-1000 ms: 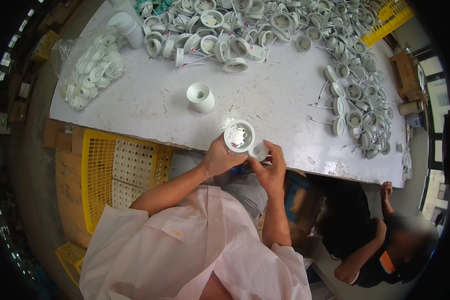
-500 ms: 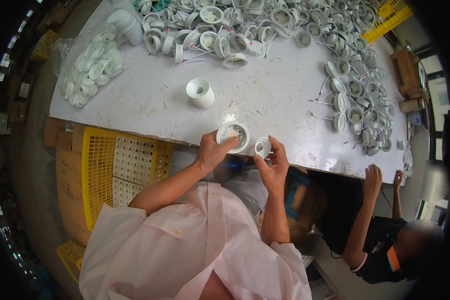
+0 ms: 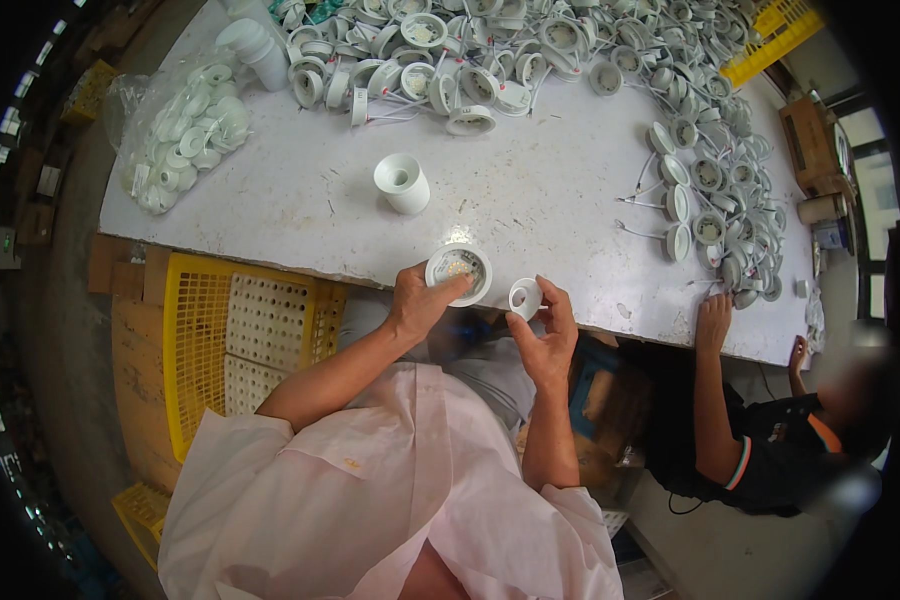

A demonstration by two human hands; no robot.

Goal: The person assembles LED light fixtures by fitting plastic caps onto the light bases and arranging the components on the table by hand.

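Just over the table's near edge, my left hand (image 3: 422,303) grips a round white downlight housing (image 3: 459,275), its thumb resting on the inner face where a pale yellow LED board shows. A short way to the right, my right hand (image 3: 548,330) pinches a small white reflector ring (image 3: 525,296) between thumb and fingers, its opening facing up. The two parts are apart. Farther off on the table stands a stack of white cup-shaped reflectors (image 3: 403,186).
Wired downlight housings (image 3: 470,90) heap along the back, with more piled at the right (image 3: 715,205). A clear bag of white rings (image 3: 185,140) lies at the left of the white table (image 3: 300,200). A yellow crate (image 3: 195,340) sits below left. A co-worker's hand (image 3: 712,322) rests at the right edge.
My left hand has shifted slightly left with the housing. The ring in my right hand has tilted. The co-worker's hand has moved left and farther onto the table.
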